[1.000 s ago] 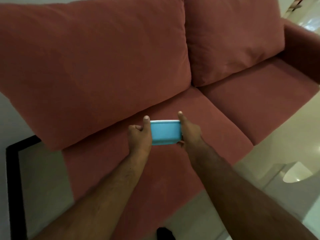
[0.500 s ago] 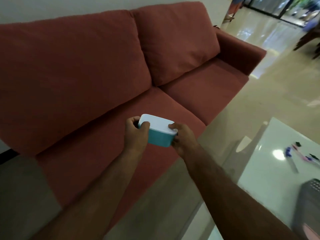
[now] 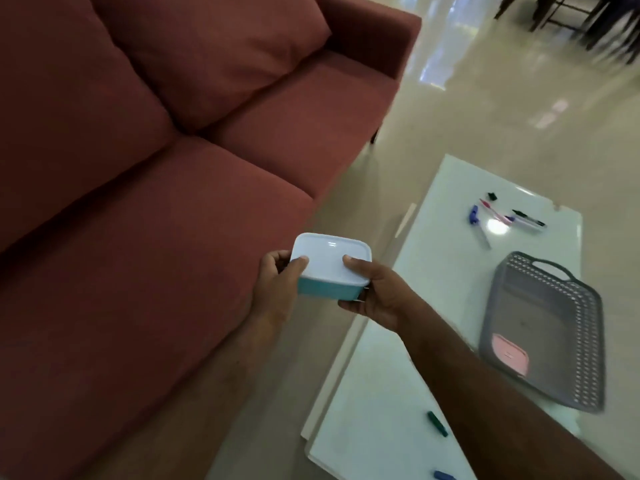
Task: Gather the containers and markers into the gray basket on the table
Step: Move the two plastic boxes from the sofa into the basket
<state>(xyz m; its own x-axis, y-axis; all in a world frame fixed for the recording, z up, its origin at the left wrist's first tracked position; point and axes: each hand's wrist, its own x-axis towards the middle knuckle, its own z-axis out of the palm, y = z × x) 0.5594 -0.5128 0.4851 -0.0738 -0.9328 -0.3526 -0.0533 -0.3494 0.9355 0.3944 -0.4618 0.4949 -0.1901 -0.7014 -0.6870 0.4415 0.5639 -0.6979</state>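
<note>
1. Grip: I see both hands clamped on one box (image 3: 330, 266) — teal body, white lid. The left hand (image 3: 277, 289) curls round its left end with the thumb lying on the lid; the right hand (image 3: 375, 299) wraps the right end, thumb on the lid, fingers underneath.
2. Position: the box is held in the air over the strip of floor (image 3: 450, 109) between the sofa (image 3: 173, 168) and the table (image 3: 377, 403), close to the table's near edge.
3. Count, containers: one box in hand; one pink item (image 3: 510, 353) lying in the basket (image 3: 543, 327), near its closer end.
4. Count, markers: a cluster (image 3: 505, 218) at the table's far end — blurred, I cannot tell how many; one green marker (image 3: 437, 423) and one blue marker (image 3: 445, 475) at the near end.
5. Room: the basket sits at the table's right edge, with bare floor showing inside it beyond the pink item. Bare tabletop lies between the basket and the left edge.
</note>
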